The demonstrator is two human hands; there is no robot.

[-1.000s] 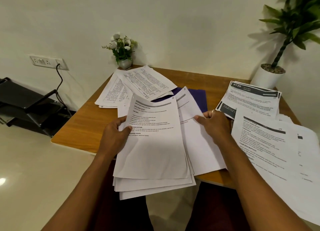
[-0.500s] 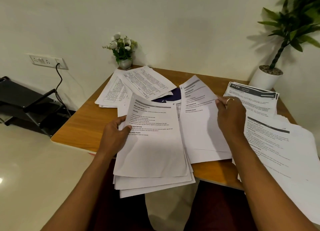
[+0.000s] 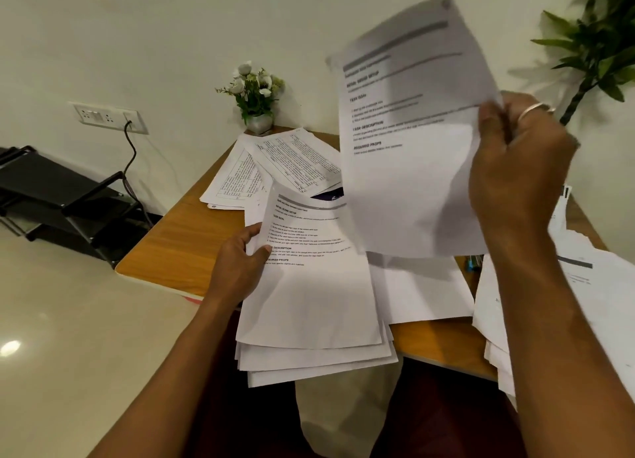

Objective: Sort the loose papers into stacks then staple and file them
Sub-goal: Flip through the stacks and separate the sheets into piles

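Observation:
My left hand (image 3: 237,265) grips the left edge of a stack of printed sheets (image 3: 312,303) that hangs over the near edge of the wooden table (image 3: 178,237). My right hand (image 3: 515,172) pinches the right edge of a single printed sheet (image 3: 409,127), lifted upright high above the table; it is blurred. Table-printed pages (image 3: 275,165) lie fanned at the back of the table. Another white sheet (image 3: 422,289) lies flat under the raised one. A loose pile of papers (image 3: 563,299) spreads at the right, partly hidden by my right arm.
A small vase of white flowers (image 3: 256,96) stands at the table's back edge. A potted plant (image 3: 598,48) rises at the right. A black tiered file tray (image 3: 58,196) sits on the floor at left, below a wall socket (image 3: 110,117). A small blue thing (image 3: 472,261) peeks between papers.
My right hand has lifted one sheet off the table, up and to the right, and now holds it upright. The left hand still holds its stack. A purple folder is now mostly hidden.

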